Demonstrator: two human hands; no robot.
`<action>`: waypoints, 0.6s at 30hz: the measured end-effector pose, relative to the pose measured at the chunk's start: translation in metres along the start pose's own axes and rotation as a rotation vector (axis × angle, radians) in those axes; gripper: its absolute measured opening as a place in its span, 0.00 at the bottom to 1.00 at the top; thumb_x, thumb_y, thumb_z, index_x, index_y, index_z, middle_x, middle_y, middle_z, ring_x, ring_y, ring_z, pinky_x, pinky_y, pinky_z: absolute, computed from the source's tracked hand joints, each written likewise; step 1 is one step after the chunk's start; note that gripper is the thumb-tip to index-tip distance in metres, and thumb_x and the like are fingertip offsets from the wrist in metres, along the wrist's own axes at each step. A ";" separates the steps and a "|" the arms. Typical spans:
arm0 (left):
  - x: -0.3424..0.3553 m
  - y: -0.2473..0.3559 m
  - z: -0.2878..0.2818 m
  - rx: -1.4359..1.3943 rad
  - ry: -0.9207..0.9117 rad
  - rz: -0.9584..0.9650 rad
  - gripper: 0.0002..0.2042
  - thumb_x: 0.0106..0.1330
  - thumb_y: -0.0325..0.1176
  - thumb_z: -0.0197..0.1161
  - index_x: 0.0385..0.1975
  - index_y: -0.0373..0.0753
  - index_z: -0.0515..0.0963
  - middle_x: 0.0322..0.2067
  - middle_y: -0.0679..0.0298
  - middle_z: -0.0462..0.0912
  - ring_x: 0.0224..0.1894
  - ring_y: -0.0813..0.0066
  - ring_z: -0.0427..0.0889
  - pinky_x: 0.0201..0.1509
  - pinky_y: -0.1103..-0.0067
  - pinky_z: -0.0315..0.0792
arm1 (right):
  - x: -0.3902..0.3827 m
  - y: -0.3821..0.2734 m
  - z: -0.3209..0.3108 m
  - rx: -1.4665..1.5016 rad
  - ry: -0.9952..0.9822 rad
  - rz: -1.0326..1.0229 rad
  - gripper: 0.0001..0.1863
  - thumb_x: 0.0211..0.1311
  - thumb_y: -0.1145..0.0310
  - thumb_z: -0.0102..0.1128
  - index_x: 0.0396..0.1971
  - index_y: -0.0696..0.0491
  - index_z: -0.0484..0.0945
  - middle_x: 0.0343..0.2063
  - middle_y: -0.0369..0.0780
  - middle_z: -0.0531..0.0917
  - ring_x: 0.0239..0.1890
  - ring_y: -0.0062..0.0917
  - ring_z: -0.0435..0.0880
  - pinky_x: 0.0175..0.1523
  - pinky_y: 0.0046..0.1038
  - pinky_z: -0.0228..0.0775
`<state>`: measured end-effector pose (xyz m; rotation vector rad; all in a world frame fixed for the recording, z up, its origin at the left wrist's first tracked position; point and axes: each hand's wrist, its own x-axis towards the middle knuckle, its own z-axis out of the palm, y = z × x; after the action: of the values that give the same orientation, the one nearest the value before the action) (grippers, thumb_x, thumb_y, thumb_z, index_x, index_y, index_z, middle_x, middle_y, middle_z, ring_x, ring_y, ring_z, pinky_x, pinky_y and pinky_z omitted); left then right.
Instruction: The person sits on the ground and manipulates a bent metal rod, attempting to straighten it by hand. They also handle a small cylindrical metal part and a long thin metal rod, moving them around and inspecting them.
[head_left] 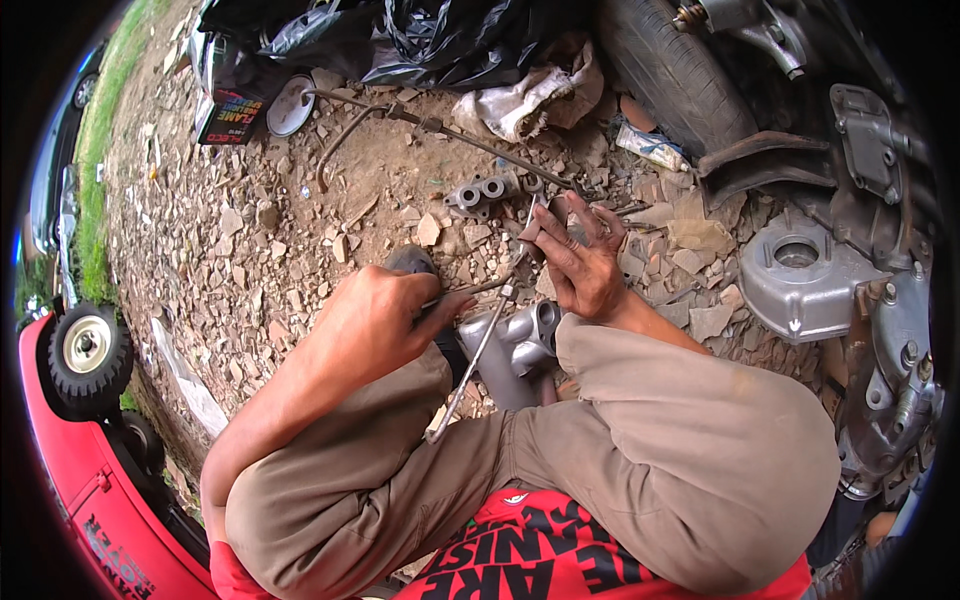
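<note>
My left hand (395, 305) is closed round a short dark metal rod that meets a thin metal rod (478, 355) at a nut-like joint. The thin rod slants from above my lap up toward my right hand (580, 265). My right fingers are bent round a small brown metal piece (532, 232) near the rod's upper part; the fingers partly hide it. Just beyond lies a grey metal casting with round bores (488, 194). Between my knees, below the hands, sits a larger grey metal housing (525, 335), partly covered by my trouser leg.
A long bent metal rod (465, 134) lies across the stony ground (240, 260). Black plastic bags (450, 45), a box (228, 115), a white round lid (291, 106) and a tyre (680, 80) are farther back. A silver housing (800, 270) stands at right; a red vehicle (85, 470) at left.
</note>
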<state>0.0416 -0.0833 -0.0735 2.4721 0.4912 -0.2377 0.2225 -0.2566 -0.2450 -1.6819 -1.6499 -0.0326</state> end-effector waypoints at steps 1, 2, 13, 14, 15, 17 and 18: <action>0.000 0.000 0.002 -0.001 -0.015 -0.003 0.21 0.65 0.37 0.65 0.12 0.32 0.70 0.10 0.49 0.68 0.14 0.49 0.71 0.20 0.64 0.64 | -0.005 -0.004 -0.003 0.017 -0.042 0.002 0.23 0.60 0.75 0.57 0.57 0.52 0.72 0.63 0.41 0.73 0.72 0.41 0.59 0.74 0.41 0.38; -0.002 0.000 0.002 0.000 -0.023 -0.014 0.21 0.65 0.38 0.65 0.13 0.32 0.70 0.10 0.49 0.68 0.13 0.49 0.70 0.19 0.64 0.64 | -0.014 0.001 0.004 0.076 -0.106 -0.008 0.32 0.60 0.72 0.58 0.66 0.55 0.62 0.67 0.47 0.66 0.73 0.44 0.54 0.74 0.46 0.41; -0.006 -0.008 0.006 -0.043 -0.003 -0.023 0.21 0.67 0.38 0.64 0.13 0.32 0.71 0.09 0.49 0.67 0.13 0.49 0.68 0.19 0.64 0.64 | -0.013 0.013 0.024 0.146 -0.020 -0.073 0.42 0.58 0.61 0.61 0.69 0.60 0.53 0.68 0.54 0.60 0.73 0.45 0.54 0.76 0.49 0.31; -0.005 -0.009 0.006 -0.035 0.000 -0.010 0.21 0.67 0.38 0.63 0.13 0.32 0.71 0.09 0.49 0.67 0.13 0.48 0.69 0.19 0.64 0.64 | -0.016 0.019 0.025 0.129 -0.025 -0.007 0.42 0.58 0.62 0.61 0.69 0.60 0.52 0.68 0.53 0.60 0.73 0.44 0.54 0.76 0.49 0.31; -0.004 -0.010 0.006 -0.027 0.003 0.001 0.21 0.67 0.39 0.63 0.13 0.32 0.72 0.09 0.49 0.67 0.13 0.48 0.69 0.19 0.64 0.64 | -0.018 0.024 0.025 0.111 -0.029 0.058 0.43 0.58 0.62 0.61 0.70 0.59 0.52 0.69 0.53 0.60 0.73 0.44 0.54 0.76 0.49 0.31; -0.003 -0.008 0.006 -0.019 0.014 0.007 0.21 0.66 0.39 0.63 0.13 0.33 0.72 0.09 0.49 0.68 0.14 0.48 0.71 0.20 0.63 0.65 | -0.013 0.013 0.022 0.176 -0.068 0.065 0.44 0.57 0.63 0.61 0.71 0.59 0.49 0.69 0.53 0.58 0.74 0.43 0.53 0.76 0.49 0.31; -0.004 -0.008 0.006 -0.016 0.020 0.009 0.21 0.66 0.39 0.63 0.14 0.33 0.72 0.09 0.49 0.68 0.14 0.49 0.72 0.20 0.63 0.66 | -0.013 -0.003 0.014 0.248 -0.101 0.011 0.45 0.57 0.63 0.61 0.71 0.59 0.48 0.70 0.52 0.57 0.74 0.43 0.52 0.76 0.49 0.31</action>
<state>0.0342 -0.0822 -0.0811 2.4630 0.4880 -0.2046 0.2110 -0.2607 -0.2595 -1.5243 -1.6445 0.2560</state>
